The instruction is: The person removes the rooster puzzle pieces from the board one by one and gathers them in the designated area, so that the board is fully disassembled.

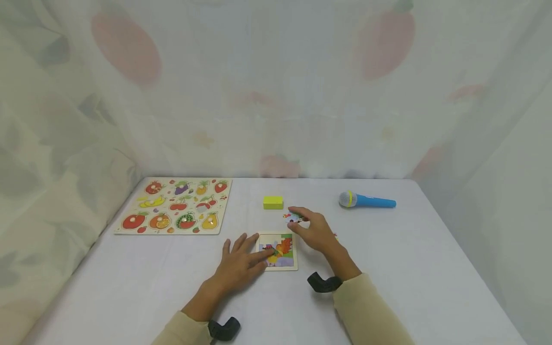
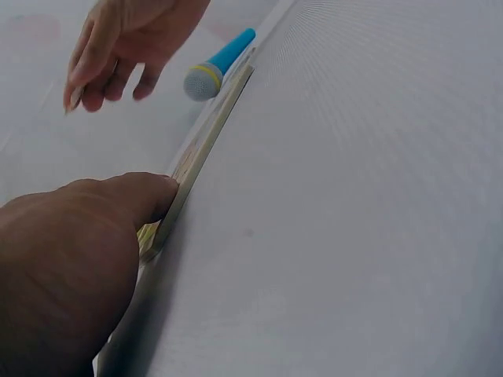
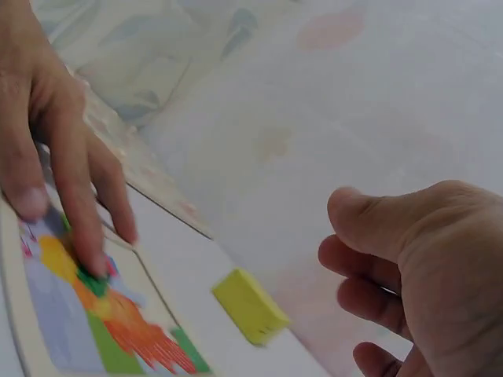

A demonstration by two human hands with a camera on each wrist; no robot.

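Observation:
A small wooden jigsaw puzzle board (image 1: 293, 262) with a colourful picture lies in front of me. My left hand (image 1: 238, 264) rests on it with fingers spread, the index fingertip on the picture; in the left wrist view its thumb is at the board's edge. Above the board's far right corner, my right hand (image 1: 318, 233) pinches a colourful puzzle piece (image 1: 292, 218) between thumb and fingers. In the right wrist view the fingers hide this piece. An open gap in the picture, with bare wood, shows at the board's upper left.
A yellow block (image 1: 273, 202) stands just beyond the puzzle board. At the back left lies a fruit peg puzzle (image 1: 172, 206), and at the back right a blue toy microphone (image 1: 374, 201). A small colourful scrap (image 1: 336, 235) shows behind the right wrist. Patterned curtains enclose the white table.

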